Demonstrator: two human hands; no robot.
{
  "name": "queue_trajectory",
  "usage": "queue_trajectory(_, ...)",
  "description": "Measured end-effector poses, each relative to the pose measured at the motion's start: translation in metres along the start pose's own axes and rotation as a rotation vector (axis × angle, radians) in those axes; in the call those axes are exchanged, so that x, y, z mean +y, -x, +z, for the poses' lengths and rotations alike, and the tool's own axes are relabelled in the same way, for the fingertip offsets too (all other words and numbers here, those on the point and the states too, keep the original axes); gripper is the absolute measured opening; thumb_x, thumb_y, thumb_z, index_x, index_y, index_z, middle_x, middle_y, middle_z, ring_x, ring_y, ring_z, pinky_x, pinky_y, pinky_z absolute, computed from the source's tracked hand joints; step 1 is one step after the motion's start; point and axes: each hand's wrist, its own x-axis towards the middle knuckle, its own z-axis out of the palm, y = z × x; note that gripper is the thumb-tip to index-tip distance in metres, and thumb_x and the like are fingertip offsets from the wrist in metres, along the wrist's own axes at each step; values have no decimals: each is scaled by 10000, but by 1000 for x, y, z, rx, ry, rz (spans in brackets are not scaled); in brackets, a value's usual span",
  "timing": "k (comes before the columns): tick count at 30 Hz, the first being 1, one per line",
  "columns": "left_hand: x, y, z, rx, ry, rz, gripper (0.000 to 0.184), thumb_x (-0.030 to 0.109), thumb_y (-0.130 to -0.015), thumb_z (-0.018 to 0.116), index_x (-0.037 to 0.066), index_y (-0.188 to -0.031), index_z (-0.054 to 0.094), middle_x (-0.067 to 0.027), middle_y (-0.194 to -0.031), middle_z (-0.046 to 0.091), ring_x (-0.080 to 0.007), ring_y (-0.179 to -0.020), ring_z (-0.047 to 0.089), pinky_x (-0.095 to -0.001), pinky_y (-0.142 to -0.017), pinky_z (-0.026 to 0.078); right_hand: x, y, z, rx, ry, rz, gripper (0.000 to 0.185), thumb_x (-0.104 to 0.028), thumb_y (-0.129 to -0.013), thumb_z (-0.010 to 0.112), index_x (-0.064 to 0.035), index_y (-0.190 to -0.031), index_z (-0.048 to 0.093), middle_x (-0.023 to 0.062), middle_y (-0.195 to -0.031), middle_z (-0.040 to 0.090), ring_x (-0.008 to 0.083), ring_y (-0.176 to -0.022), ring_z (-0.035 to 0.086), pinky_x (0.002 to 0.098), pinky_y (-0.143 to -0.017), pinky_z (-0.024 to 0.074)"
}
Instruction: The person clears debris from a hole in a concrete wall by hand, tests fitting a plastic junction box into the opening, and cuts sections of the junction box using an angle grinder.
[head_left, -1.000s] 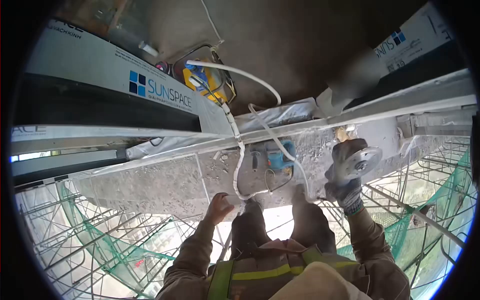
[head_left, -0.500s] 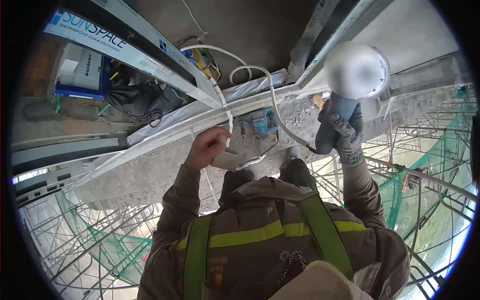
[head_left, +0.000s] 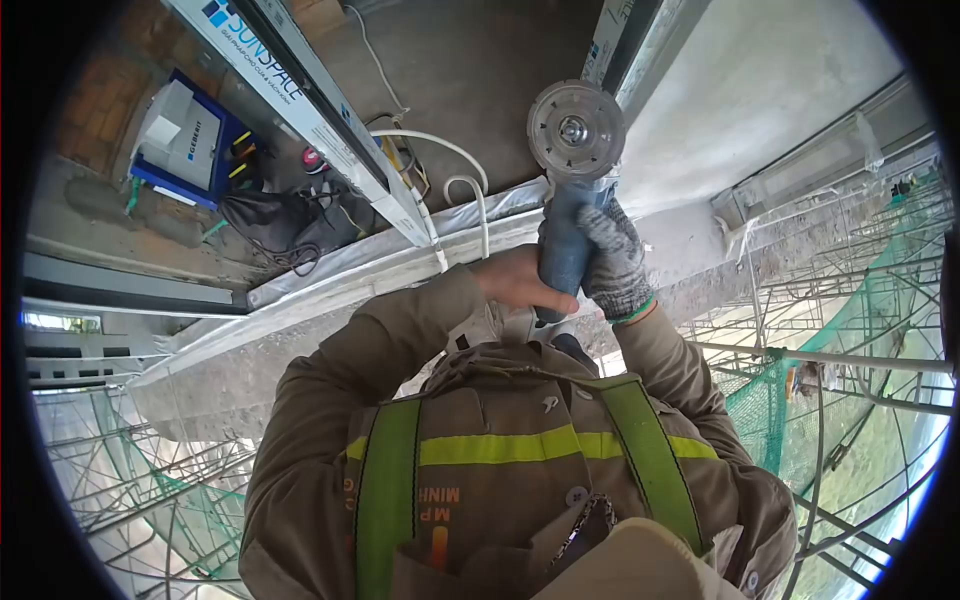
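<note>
An angle grinder (head_left: pixel 566 240) with a dark grey-blue body points away from me, its round slotted disc (head_left: pixel 577 130) at the far end. My right hand (head_left: pixel 617 258), in a grey knitted glove, is wrapped round the grinder's right side. From the left, my bare left hand (head_left: pixel 522 278) closes on the lower body, its thumb lying across the near end; its other fingers are mostly hidden. A pale flat piece (head_left: pixel 515 325) shows just below my left hand, and I cannot tell whether that hand touches it.
Wrapped frame profiles (head_left: pixel 300 110) rise at the left and near the disc. A white hose (head_left: pixel 470 165) loops over the sill. A blue-edged box (head_left: pixel 190 145) and dark bag (head_left: pixel 275 220) lie inside. Scaffolding (head_left: pixel 850 362) and green netting (head_left: pixel 765 405) stand beyond the ledge (head_left: pixel 260 375).
The grinder and my right hand have moved left, toward my middle. My left hand, which held a pale block, has come right onto the grinder. The disc, smeared before, now looks sharp.
</note>
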Motion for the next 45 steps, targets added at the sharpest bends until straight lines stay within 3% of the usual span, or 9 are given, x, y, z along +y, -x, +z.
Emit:
queue_trajectory(2, 4, -10, 0, 48, 76, 13, 619, 484, -790, 834, 34, -1182, 668, -127, -949, 704, -236, -930, 665, -393, -872, 520, -2, -7, -14, -27, -644, 300, 534, -415, -988, 661, -12, -1322, 557, 154, -1136, 692, 274, -1008, 692, 402, -908, 577)
queue_trajectory(7, 9, -43, 24, 115, 196, -40, 600, 433, -786, 849, 22, -1185, 669, -126, -1087, 695, -230, -1009, 646, -385, -908, 512, 5, -33, -54, -68, -400, 331, 684, -614, -998, 525, -9, -1314, 571, 176, -1108, 691, 299, -993, 690, 426, -907, 582)
queue_trajectory(9, 12, -58, 33, 76, 168, -172, 647, 390, -791, 863, 12, -1262, 629, -133, -1220, 666, -221, -1125, 617, -386, -991, 488, -1, -39, -68, -50, -376, 391, 655, -592, -1008, 528, -12, -1308, 577, 174, -1100, 692, 295, -982, 691, 422, -895, 586)
queue_trajectory(14, 18, -93, 52, 99, 279, -194, 596, 373, -802, 856, 10, -1226, 646, -127, -1183, 678, -215, -1100, 629, -382, -977, 498, -20, -46, -97, -56, -453, 535, 458, -468, -1046, 553, -60, -1235, 641, 95, -1033, 700, 192, -910, 688, 340, -830, 589)
queue_trajectory(23, 23, -136, 56, 29, 258, -180, 526, 361, -802, 837, 19, -1171, 685, -134, -1132, 708, -240, -1074, 658, -383, -965, 509, -29, -52, -147, -103, -418, 511, 634, -574, -1038, 482, -19, -1333, 573, 164, -1125, 690, 285, -989, 690, 425, -901, 583)
queue_trajectory(30, 23, -135, 47, -111, 87, -173, 529, 348, -802, 836, 43, -1205, 675, -139, -1137, 706, -234, -1097, 656, -382, -970, 506, -50, -20, -114, 173, -338, 435, 600, -572, -1037, 489, -34, -1279, 598, 134, -1066, 706, 250, -929, 698, 372, -836, 594)
queue_trajectory(38, 16, -65, 31, -246, 42, -164, 491, 334, -816, 822, 59, -1199, 687, -117, -1144, 710, -214, -1083, 653, -372, -962, 504, -26, 11, -56, 124, -645, 427, 501, -466, -1022, 590, -31, -1271, 589, 137, -1018, 710, 250, -889, 704, 374, -803, 596)
queue_trajectory(42, 2, -32, 34, -245, 226, -122, 452, 341, -844, 807, 57, -1176, 692, -83, -1130, 708, -186, -1054, 646, -356, -936, 508, -1, 31, -34, 72, 33, 200, 388, -244, -953, 707, -26, -1250, 585, 144, -991, 711, 259, -864, 710, 386, -773, 598)
queue_trajectory(45, 13, -12, 19, -240, 142, -224, 546, 433, -830, 817, 13, -1154, 691, -92, -1044, 722, -213, -971, 675, -355, -883, 516, 8, 45, -29, 205, -81, 169, 418, -122, -871, 744, -16, -1238, 577, 153, -986, 709, 267, -861, 711, 391, -767, 599)
